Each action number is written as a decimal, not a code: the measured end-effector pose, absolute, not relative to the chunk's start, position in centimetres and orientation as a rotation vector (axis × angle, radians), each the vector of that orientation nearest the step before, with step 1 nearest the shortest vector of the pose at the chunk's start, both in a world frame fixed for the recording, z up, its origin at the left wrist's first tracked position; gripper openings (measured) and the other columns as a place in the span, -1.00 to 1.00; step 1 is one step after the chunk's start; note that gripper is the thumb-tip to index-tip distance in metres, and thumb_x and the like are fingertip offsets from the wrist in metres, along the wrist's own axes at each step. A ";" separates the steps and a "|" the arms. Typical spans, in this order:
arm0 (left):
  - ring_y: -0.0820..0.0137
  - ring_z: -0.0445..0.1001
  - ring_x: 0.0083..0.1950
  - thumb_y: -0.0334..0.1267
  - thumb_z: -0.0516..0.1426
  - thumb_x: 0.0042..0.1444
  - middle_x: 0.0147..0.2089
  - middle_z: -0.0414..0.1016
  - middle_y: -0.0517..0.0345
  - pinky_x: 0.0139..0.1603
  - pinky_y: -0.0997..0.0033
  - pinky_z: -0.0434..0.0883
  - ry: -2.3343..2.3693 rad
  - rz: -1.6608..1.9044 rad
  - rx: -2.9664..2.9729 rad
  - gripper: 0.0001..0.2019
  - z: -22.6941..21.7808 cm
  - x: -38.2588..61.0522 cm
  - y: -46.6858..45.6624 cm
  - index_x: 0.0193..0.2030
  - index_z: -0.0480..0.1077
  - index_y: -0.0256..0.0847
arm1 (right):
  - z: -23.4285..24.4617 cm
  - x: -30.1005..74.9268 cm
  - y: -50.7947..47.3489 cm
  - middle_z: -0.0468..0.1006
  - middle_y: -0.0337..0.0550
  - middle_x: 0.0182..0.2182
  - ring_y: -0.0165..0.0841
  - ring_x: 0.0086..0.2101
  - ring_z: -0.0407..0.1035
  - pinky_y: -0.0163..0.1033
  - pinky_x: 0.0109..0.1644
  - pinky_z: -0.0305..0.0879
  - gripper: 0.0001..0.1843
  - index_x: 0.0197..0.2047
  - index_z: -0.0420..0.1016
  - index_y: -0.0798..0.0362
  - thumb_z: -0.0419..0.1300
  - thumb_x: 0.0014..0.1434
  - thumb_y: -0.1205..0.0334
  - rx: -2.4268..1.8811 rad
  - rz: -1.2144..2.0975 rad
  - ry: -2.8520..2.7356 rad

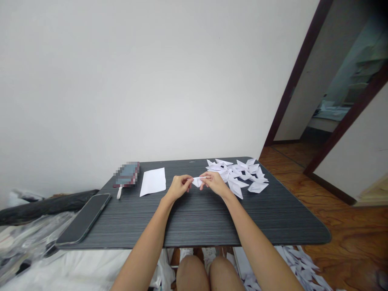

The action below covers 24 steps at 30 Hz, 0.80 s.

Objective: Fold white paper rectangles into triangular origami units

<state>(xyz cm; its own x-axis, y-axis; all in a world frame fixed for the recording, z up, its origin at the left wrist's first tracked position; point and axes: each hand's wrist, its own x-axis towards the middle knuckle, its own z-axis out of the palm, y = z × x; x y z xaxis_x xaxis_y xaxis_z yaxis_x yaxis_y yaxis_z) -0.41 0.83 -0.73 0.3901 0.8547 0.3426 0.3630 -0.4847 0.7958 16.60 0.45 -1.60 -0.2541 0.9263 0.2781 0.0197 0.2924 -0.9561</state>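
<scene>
My left hand [181, 186] pinches one end of a small folded white paper [197, 182] above the dark table. At the other end, my right hand [214, 182] grips it between thumb and fingers. Some of the paper is covered by my fingertips. Just beyond my right hand lies a pile of folded paper boats [239, 171], white and pointed at the ends. To the left of my left hand, flat white paper sheets [153, 181] rest on the tabletop.
The dark table [206, 226] stands against a white wall. At its left lie a phone [85, 218], a pixelated item [127, 173] and a white stick-like object [119, 192]. More folded papers [300, 266] are on the floor at right, near an open doorway.
</scene>
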 end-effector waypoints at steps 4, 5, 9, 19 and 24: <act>0.60 0.22 -0.70 -0.10 -0.01 0.03 -0.70 0.31 0.25 -0.59 0.61 0.18 1.072 0.966 2.200 -0.68 -0.4 -0.2 0.3 -0.55 0.37 -0.31 | -1.5 16.1 0.3 0.46 -0.20 -0.71 -0.43 -0.66 0.33 -0.37 -0.62 0.07 -0.78 -0.43 0.39 0.17 0.14 -0.08 0.15 -0.866 1.135 -1.563; 0.60 0.21 -0.70 -0.12 -0.02 0.04 -0.70 0.31 0.25 -0.60 0.62 0.18 1.065 0.969 2.202 -0.67 -0.3 -0.1 0.1 -0.55 0.36 -0.30 | -1.4 16.0 0.2 0.47 -0.19 -0.71 -0.44 -0.68 0.32 -0.38 -0.63 0.07 -0.77 -0.44 0.40 0.17 0.14 -0.07 0.14 -0.863 1.147 -1.554; 0.61 0.20 -0.75 -0.15 -0.08 0.09 -0.73 0.30 0.24 -0.63 0.63 0.18 1.012 0.955 2.121 -0.65 -0.4 0.2 0.1 -0.55 0.34 -0.31 | -1.1 16.1 0.2 0.46 -0.19 -0.74 -0.49 -0.76 0.24 -0.39 -0.68 0.07 -0.71 -0.44 0.39 0.18 0.10 -0.06 0.08 -0.863 1.241 -1.467; 0.61 0.17 -0.82 -0.08 -0.16 0.11 -0.74 0.32 0.21 -0.77 0.66 0.06 0.988 0.813 1.959 -0.60 -1.7 -0.1 0.9 -0.51 0.29 -0.34 | -3.0 15.9 1.6 0.42 -0.19 -0.74 -0.37 -0.67 0.36 -0.31 -0.61 0.25 -0.71 -0.50 0.33 0.15 0.14 -0.09 0.05 -0.923 1.218 -1.347; 0.49 0.41 -0.58 -0.08 -0.03 0.03 -0.44 0.49 -0.03 -0.65 0.62 0.22 0.896 0.801 1.872 -0.63 -1.2 0.0 1.1 -0.34 0.40 -0.41 | -2.3 15.8 1.2 0.38 -0.27 -0.66 -0.48 -0.63 0.28 -0.35 -0.55 0.22 -0.79 -0.46 0.30 0.11 0.13 -0.07 0.11 -0.854 1.059 -1.455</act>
<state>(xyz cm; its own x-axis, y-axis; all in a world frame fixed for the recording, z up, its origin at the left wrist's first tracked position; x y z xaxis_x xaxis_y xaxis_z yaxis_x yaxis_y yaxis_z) -0.04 1.15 -1.20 0.5305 0.8311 0.1669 0.2595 -0.3467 0.9014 15.75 1.19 -2.34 -0.1499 0.9263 0.3456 -0.0437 0.3430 -0.9383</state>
